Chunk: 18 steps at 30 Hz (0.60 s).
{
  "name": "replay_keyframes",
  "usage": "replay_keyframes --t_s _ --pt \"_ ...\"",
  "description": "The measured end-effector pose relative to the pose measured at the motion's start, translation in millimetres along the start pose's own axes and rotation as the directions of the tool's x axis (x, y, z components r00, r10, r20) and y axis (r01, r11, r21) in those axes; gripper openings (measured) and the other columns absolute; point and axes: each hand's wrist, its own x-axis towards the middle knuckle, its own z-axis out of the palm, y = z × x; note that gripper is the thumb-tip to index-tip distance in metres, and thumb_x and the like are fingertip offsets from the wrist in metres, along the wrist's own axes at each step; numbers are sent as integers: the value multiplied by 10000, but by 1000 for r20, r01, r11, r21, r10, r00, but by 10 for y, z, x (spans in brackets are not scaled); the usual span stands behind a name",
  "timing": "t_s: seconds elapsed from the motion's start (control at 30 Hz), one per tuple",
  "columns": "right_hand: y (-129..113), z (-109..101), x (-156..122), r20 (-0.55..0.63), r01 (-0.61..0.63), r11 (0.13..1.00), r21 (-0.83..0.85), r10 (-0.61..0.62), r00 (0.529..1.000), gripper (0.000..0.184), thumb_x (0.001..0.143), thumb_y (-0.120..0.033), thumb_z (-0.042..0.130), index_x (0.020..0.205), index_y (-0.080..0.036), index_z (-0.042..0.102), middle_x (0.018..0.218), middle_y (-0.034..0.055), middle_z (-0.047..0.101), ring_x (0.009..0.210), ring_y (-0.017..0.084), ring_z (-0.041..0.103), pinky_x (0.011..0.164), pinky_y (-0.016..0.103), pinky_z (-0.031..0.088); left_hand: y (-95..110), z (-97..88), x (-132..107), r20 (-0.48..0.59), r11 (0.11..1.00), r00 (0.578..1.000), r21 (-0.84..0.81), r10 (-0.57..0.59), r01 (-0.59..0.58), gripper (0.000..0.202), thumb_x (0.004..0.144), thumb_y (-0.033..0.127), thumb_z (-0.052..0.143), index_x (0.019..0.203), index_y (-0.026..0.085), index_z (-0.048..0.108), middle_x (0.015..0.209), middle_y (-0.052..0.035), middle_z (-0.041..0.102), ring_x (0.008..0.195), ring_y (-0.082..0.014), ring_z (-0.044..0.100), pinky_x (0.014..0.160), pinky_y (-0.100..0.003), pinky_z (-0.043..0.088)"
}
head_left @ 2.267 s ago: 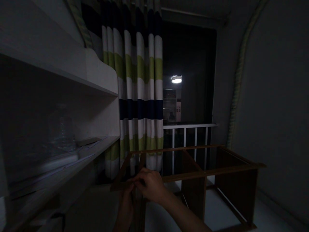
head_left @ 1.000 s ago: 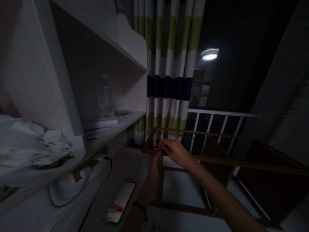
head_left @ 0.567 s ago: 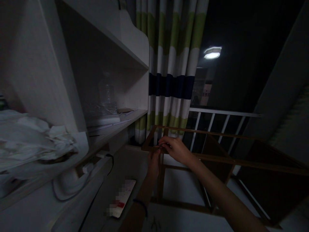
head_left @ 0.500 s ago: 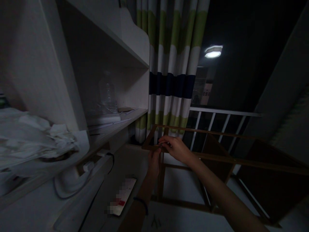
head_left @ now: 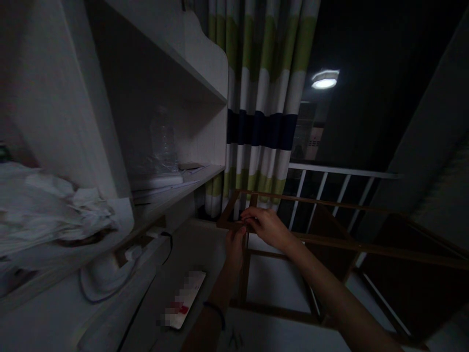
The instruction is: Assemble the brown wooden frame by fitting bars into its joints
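A brown wooden rack frame (head_left: 322,239) lies across the white surface, its left end in front of me. My left hand (head_left: 235,244) is closed at the underside of the frame's near rail, by the joint with an upright; a dark band circles that wrist. From above, my right hand (head_left: 266,224) reaches over the same spot with fingers bent into a pinch. The fingertips of both hands nearly meet at the rail. Whatever the right fingers hold is too small and dark to make out.
A phone (head_left: 186,299) lies left of my forearm, and small dark pieces (head_left: 235,338) lie near the bottom edge. On the left is a white shelf unit (head_left: 205,176) with a clear plastic bottle (head_left: 163,142). Beyond hang a striped curtain (head_left: 252,93) and a white railing (head_left: 340,168).
Both hands stay at the same joint, with only a slight shift of the right fingers. The whole view has moved very slightly.
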Motion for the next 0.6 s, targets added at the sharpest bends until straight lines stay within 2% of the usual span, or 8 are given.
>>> replay_keyframes --t_s 0.13,0.4,0.6 --pt "3 -19 -3 17 -4 1000 -25 4 1000 214 778 -32 458 903 -158 576 854 7 616 808 113 568 732 219 422 -16 -9 4 -28 1000 999 -18 -21 21 241 587 308 629 757 139 601 742 -16 618 711 -151 558 685 -258 414" --pt "-63 -54 17 62 -15 998 -58 19 998 214 781 -36 464 892 -156 602 851 14 630 806 125 582 718 218 427 39 16 -20 -10 999 1000 -44 -3 2 231 590 303 629 753 141 608 730 -9 620 735 -154 562 705 -258 414" --pt "-81 -52 31 70 -23 999 -29 25 997 221 775 -43 466 892 -164 610 864 5 633 810 122 582 723 219 428 31 0 -22 -43 998 999 -63 -3 1 226 587 293 634 759 147 616 761 -8 636 736 -149 569 692 -253 418"
